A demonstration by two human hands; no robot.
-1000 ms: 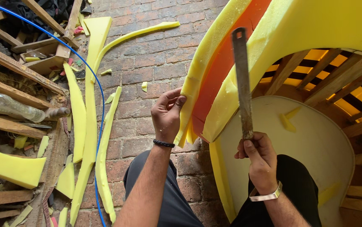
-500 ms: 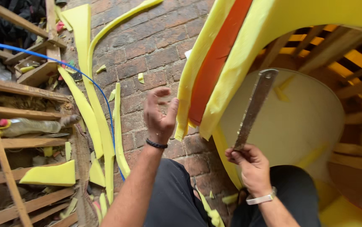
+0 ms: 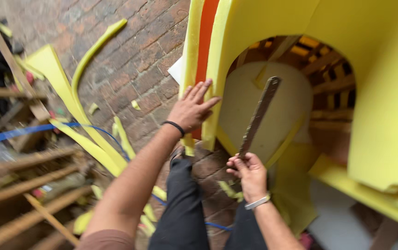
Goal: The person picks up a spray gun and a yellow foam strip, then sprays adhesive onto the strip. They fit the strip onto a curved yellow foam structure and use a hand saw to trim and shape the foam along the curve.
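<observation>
Right hand (image 3: 249,172) closed round the lower end of a long flat metal blade (image 3: 258,115), fingers wrapped at the handle end, blade angled up and to the right so its tip sits in front of the pale panel (image 3: 273,92) inside the arch; the edge looks clear of the foam, though the frame is blurred and contact cannot be ruled out. Left hand (image 3: 192,110) flat and open, fingers spread, holding nothing, palm pressed on the standing edge of the yellow foam (image 3: 263,23), just left of the blade and over the orange layer (image 3: 206,41) sandwiched between two yellow sheets. The foam wraps a wooden frame (image 3: 330,85), slats showing through the arched cut-out right of the blade. Judgement: the step in hand is steadying the layered edge ahead of a trimming cut, not the cut itself. The next move would call for bringing the blade to the foam edge beside the bracing hand, keeping those spread fingers off the cutting line, and holding the sheets pressed together so they do not slide. Left of the blade, on the brick floor (image 3: 134,65): yellow offcuts (image 3: 64,92), a blue hose (image 3: 18,134), loose timber (image 3: 23,185).
</observation>
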